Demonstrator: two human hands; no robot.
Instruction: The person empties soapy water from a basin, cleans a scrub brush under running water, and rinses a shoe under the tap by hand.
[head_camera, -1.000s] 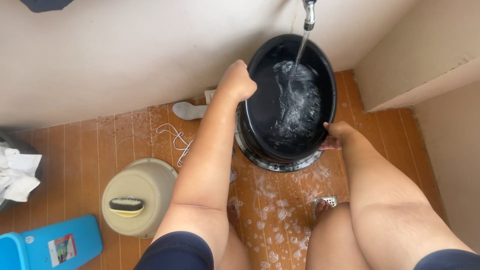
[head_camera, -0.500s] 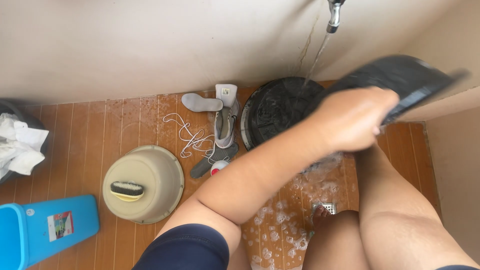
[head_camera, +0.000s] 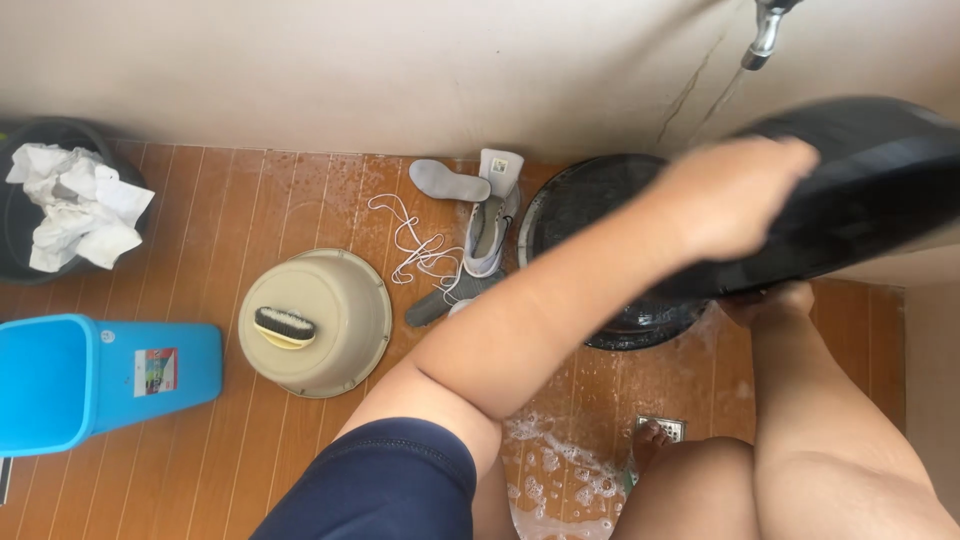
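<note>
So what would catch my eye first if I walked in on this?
Probably the big black basin tipped up at upper right, with the left hand on its upper rim and the right hand beneath it. Under it a round black lid lies on the wet floor, and further left a scrubbing brush sits on an upturned beige basin.

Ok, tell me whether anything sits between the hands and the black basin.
Nothing visible does. The left hand already lies on the rim of the tilted black basin, and the right hand presses against its underside, apparently in direct contact.
</note>
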